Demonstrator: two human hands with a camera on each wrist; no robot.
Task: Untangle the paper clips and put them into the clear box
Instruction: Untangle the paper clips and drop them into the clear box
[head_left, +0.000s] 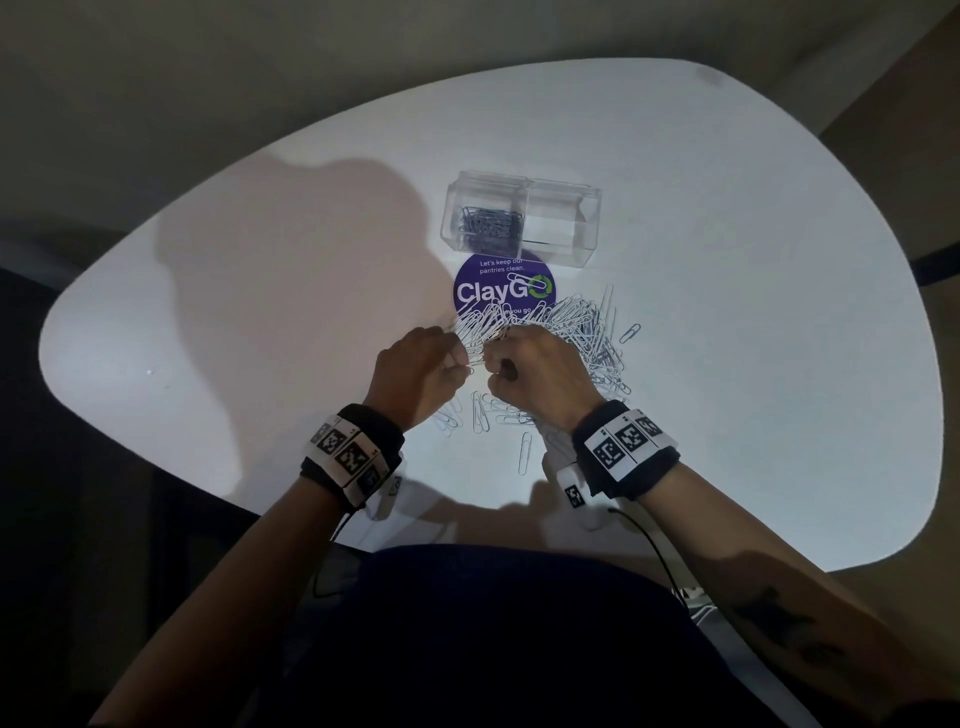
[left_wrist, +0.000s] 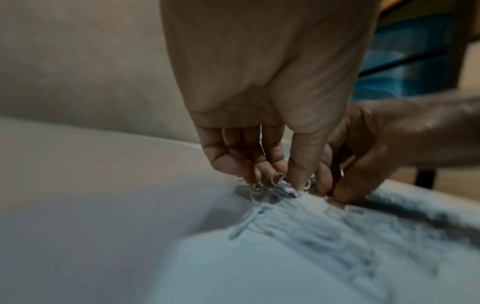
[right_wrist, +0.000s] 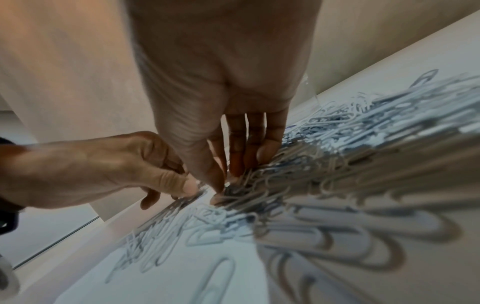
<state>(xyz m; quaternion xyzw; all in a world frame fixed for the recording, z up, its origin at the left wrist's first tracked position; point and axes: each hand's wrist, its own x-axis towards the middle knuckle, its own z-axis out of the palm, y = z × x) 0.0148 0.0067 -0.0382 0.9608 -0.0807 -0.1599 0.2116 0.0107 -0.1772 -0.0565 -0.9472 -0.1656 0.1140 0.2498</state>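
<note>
Both hands — left hand (head_left: 415, 371), right hand (head_left: 535, 371) — pinching tangled paper clips (head_left: 582, 332), clear box (head_left: 522, 223) beyond.

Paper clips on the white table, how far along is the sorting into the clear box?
Done: a batch of clips lies in the left compartment of the clear plastic box; the right compartment looks almost empty. In hand: the left hand and right hand both pinch clips at the near edge of the tangled silver paper clip pile. Left: most of that pile, plus loose clips nearer the person.

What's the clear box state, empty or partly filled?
Partly filled: the clear box holds paper clips in its left compartment; the right one looks empty.
</note>
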